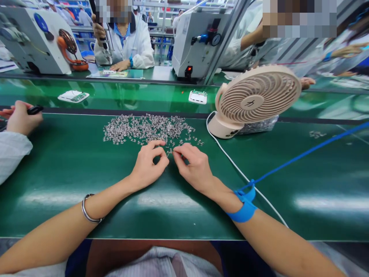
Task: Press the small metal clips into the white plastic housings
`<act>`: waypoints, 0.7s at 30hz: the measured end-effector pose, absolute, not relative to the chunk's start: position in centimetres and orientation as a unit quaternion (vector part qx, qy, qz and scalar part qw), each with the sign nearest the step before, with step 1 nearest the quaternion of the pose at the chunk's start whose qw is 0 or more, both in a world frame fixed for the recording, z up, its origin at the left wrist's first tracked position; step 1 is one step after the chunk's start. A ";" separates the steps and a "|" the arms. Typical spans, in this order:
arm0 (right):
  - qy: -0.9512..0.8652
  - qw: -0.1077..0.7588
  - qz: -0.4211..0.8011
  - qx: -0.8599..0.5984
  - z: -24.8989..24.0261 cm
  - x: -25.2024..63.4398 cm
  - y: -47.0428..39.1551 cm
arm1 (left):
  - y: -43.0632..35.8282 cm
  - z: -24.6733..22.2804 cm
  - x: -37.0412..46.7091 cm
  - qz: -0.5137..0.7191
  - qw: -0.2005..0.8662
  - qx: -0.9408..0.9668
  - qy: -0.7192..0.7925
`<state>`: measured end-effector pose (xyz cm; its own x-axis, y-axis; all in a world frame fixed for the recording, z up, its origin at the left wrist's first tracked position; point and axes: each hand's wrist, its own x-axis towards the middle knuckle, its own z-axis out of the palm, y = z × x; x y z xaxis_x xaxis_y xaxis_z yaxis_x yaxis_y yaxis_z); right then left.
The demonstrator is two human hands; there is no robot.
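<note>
A wide pile of tiny silvery metal parts lies on the green table in front of me; their exact kind is too small to make out. At the pile's near edge, my left hand has thumb and index finger curled together in a pinch around a small metal part. Close beside it, my right hand also pinches with thumb and index finger, the tips at another of these parts. The two hands' fingertips nearly meet. A blue wrist strap circles my right wrist.
A beige desk fan stands right of the pile, its white cable running toward me. White devices with circuit boards lie on the green belt behind. A co-worker's hand is at the left. A blue cord stretches right.
</note>
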<state>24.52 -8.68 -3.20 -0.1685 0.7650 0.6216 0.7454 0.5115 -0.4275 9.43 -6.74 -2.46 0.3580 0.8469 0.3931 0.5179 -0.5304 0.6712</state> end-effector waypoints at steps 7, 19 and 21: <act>-0.757 0.421 0.083 -0.493 -3.0 24.4 -8.8 | -6.4 -2.7 9.4 0.389 0.324 0.744 0.435; -0.568 0.436 0.480 -0.507 -1.7 23.7 -9.4 | -6.7 -2.5 9.4 0.346 0.236 0.813 0.404; -0.527 0.439 0.529 -0.499 -1.4 23.5 -9.4 | -6.7 -2.6 9.3 0.347 0.208 0.824 0.396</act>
<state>23.54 -9.42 -1.45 -0.1160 0.9911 -0.0655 0.0607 -0.0587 -0.9964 9.32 -6.68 -2.57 0.4447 0.7976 0.4074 0.5089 -0.5993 0.6179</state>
